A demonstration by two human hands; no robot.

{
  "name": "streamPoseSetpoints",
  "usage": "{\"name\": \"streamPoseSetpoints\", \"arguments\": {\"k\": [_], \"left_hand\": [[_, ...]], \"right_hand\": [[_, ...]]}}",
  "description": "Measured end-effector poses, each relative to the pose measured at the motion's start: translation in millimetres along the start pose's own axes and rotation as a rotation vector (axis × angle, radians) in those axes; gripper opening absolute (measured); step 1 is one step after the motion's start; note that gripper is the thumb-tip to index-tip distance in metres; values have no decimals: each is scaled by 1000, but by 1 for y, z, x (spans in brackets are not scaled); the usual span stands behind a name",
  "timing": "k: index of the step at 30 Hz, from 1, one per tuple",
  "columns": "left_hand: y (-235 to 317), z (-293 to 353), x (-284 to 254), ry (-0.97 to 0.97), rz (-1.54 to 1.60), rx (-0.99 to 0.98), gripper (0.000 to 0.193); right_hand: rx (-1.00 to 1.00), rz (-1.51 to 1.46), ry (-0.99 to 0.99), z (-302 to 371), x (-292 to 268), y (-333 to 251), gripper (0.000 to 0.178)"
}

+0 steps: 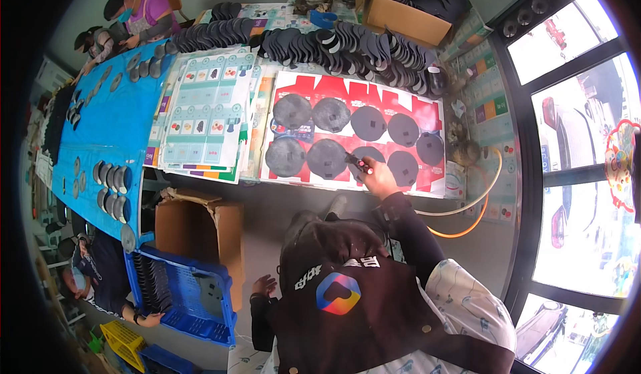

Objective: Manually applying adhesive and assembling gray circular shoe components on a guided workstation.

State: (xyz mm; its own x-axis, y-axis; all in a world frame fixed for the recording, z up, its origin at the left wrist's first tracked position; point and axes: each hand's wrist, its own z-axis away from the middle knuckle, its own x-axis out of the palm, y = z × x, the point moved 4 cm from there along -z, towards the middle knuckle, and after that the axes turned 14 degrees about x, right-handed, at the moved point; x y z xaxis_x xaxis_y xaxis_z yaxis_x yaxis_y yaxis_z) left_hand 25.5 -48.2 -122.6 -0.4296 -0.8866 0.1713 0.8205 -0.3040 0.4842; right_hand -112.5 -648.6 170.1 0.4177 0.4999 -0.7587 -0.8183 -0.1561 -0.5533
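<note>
My right hand (379, 179) is closed around a slim dark tool with pinkish-red parts (361, 164); its exact kind is hard to make out. The tool's tip reaches over the front row of flat dark grey discs (326, 159), between two of them. Several such discs lie in two rows on a red and white printed sheet (427, 178), each with a small darker square mark. Down by my apron, well away from the table, hangs my left hand (265, 285), its fingers loosely apart with nothing in them.
Stacked dark curved pads (327, 46) line the table's back. White printed cards (203, 100) lie left, beside a blue-covered table (113, 127). A cardboard box (200, 240) and blue crate (200, 300) stand on the floor. An orange hose (461, 234) curves at right. Other people work at left.
</note>
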Motion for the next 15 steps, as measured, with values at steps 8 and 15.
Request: {"name": "streamPoseSetpoints", "arguments": {"k": [8,15], "left_hand": [[32,-15,15,88,22,45,41],[49,-13,22,44,-40,75,39]], "right_hand": [[7,1,-67,17,6,-2,28],[-171,102,-124,19,8,-23,25]]}}
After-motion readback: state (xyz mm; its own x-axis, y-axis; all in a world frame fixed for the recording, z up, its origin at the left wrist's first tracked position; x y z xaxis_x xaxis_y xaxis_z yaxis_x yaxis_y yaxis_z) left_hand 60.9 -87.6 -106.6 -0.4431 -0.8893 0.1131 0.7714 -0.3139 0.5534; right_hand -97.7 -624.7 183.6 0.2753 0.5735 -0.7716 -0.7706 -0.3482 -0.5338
